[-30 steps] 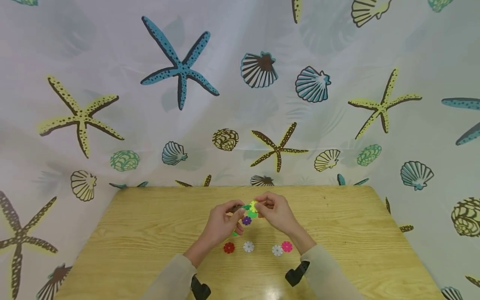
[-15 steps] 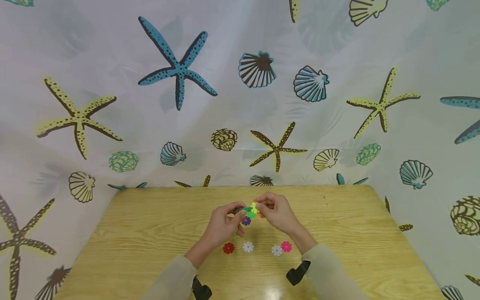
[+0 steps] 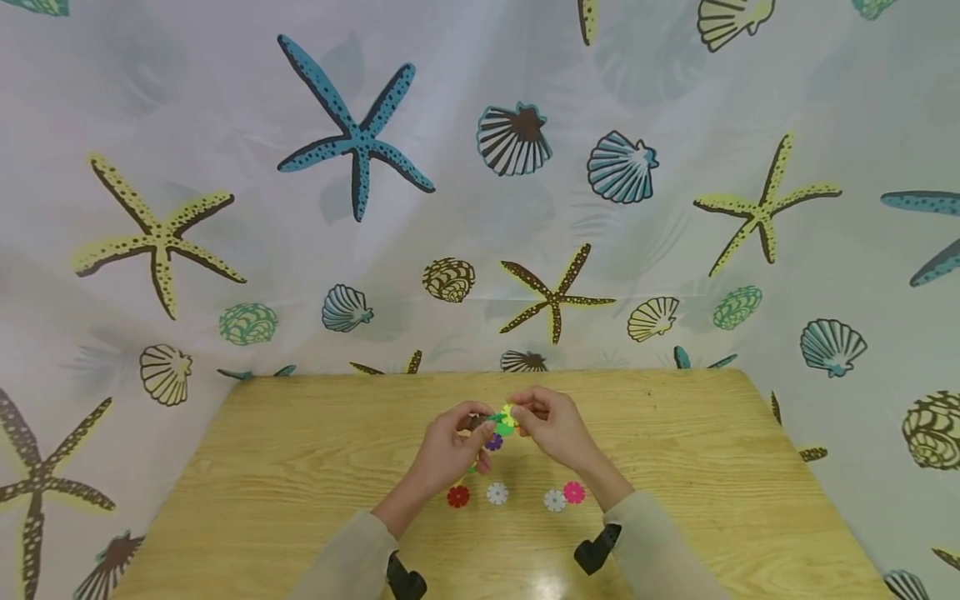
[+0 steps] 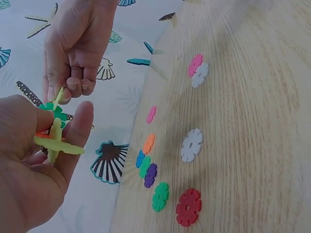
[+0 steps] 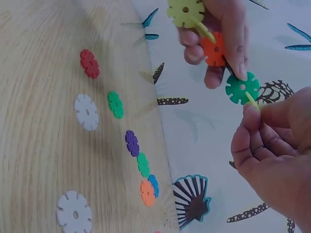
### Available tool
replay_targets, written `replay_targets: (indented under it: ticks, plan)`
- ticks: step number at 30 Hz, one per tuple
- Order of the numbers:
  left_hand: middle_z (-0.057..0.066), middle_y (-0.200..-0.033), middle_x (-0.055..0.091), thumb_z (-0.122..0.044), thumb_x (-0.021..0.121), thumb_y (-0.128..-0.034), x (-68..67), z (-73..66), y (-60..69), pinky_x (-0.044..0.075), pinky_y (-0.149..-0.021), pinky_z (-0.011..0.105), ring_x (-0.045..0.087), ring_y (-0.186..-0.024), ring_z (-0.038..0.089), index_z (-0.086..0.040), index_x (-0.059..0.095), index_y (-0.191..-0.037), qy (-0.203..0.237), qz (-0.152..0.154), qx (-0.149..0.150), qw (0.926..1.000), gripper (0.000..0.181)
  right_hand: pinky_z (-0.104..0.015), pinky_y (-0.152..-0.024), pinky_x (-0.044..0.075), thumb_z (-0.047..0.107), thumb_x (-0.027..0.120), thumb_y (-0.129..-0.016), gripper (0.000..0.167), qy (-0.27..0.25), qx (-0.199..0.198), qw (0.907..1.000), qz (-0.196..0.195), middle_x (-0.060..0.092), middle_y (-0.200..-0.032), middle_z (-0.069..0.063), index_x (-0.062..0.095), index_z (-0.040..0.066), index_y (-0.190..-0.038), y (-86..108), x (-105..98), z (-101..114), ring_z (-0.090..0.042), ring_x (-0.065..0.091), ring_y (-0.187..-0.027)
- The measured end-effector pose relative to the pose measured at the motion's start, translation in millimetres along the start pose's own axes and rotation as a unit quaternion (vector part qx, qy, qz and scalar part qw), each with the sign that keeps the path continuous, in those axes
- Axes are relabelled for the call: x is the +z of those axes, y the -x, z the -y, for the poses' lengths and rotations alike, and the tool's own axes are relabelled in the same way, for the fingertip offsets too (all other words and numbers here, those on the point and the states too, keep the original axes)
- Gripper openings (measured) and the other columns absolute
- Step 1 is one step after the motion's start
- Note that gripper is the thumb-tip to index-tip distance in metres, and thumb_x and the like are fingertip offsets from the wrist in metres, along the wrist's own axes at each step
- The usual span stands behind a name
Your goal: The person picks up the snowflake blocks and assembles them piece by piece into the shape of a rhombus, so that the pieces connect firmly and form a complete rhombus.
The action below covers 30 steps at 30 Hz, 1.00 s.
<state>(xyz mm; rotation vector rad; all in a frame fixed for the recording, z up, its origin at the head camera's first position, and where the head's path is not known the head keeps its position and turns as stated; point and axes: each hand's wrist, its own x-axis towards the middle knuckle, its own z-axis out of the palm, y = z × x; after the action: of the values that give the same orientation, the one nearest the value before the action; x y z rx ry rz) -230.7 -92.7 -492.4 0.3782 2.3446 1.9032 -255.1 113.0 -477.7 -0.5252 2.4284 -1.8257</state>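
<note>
My left hand holds a small cluster of slotted plastic snowflake discs above the table. In the right wrist view the cluster shows a yellow disc, an orange disc and a green disc; another yellow disc, seen edge-on, crosses the first. My right hand pinches a yellow disc between thumb and fingers. That disc meets the green disc's edge at an angle; how deep it sits in the slot is hidden by the fingertips.
Loose discs lie on the wooden table: a red disc, a white disc, another white disc touching a pink disc. Farther back are purple, green, orange and blue discs. A patterned curtain stands behind.
Both hands stay nearly in place, still holding the discs together. My left hand has shifted slightly to the right and the joined discs have tilted a little.
</note>
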Motion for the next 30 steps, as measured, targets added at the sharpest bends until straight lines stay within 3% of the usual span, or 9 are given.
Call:
replay_targets:
  ticks: [8, 13, 18, 24, 30]
  plan:
    - [0.013, -0.098, 0.07, -0.026, 0.068, -0.1055, -1.9, 0.2, -3.6, 0.063, -0.054, 0.041, 0.072, -0.067, 0.029, -0.008, 0.061, -0.134, 0.014, 0.036, -0.017, 0.9991, 0.035, -0.03, -0.075, 0.059, 0.011, 0.063, -0.107, 0.026, -0.034, 0.022, 0.9984, 0.04, 0.074, -0.103, -0.029, 0.063, 0.0, -0.13, 0.8, -6, -4, -0.012, 0.068, -0.074]
    - [0.012, -0.092, 0.07, -0.026, 0.067, -0.1062, -2.8, -1.5, -5.3, 0.063, -0.055, 0.04, 0.07, -0.065, 0.02, -0.007, 0.06, -0.138, 0.018, 0.045, -0.013, 0.9987, 0.038, -0.034, -0.079, 0.06, 0.011, 0.064, -0.106, 0.027, -0.066, 0.033, 0.9961, 0.047, 0.076, -0.091, -0.013, 0.061, -0.001, -0.13, 1.7, -4, -6, -0.012, 0.068, -0.073]
    - [0.012, -0.091, 0.072, -0.027, 0.066, -0.1061, -4.7, -1.4, -5.2, 0.065, -0.059, 0.046, 0.071, -0.065, 0.02, -0.006, 0.061, -0.139, 0.008, 0.031, -0.022, 0.9992, 0.039, -0.042, -0.082, 0.061, 0.016, 0.061, -0.109, 0.024, -0.078, 0.035, 0.9948, 0.056, 0.073, -0.083, 0.0, 0.062, 0.001, -0.127, 2.2, -2, -7, -0.015, 0.069, -0.074]
    - [0.017, -0.101, 0.075, -0.025, 0.067, -0.1059, -11.0, 0.3, -5.0, 0.064, -0.057, 0.041, 0.074, -0.069, 0.033, -0.002, 0.06, -0.142, 0.012, 0.005, -0.028, 0.9995, 0.043, -0.03, -0.071, 0.058, 0.018, 0.055, -0.111, 0.027, -0.061, 0.042, 0.9963, 0.045, 0.073, -0.089, -0.016, 0.062, -0.005, -0.124, 5.4, -1, -15, -0.02, 0.068, -0.073]
    - [0.023, -0.108, 0.073, -0.021, 0.067, -0.1057, -15.4, -1.5, -4.8, 0.063, -0.056, 0.036, 0.074, -0.069, 0.034, 0.0, 0.06, -0.142, 0.022, -0.004, -0.024, 0.9995, 0.042, -0.027, -0.064, 0.054, 0.01, 0.062, -0.106, 0.018, 0.026, 0.038, 0.9961, 0.076, 0.073, -0.093, -0.025, 0.068, -0.004, -0.114, 14.4, 5, -31, -0.033, 0.069, -0.075]
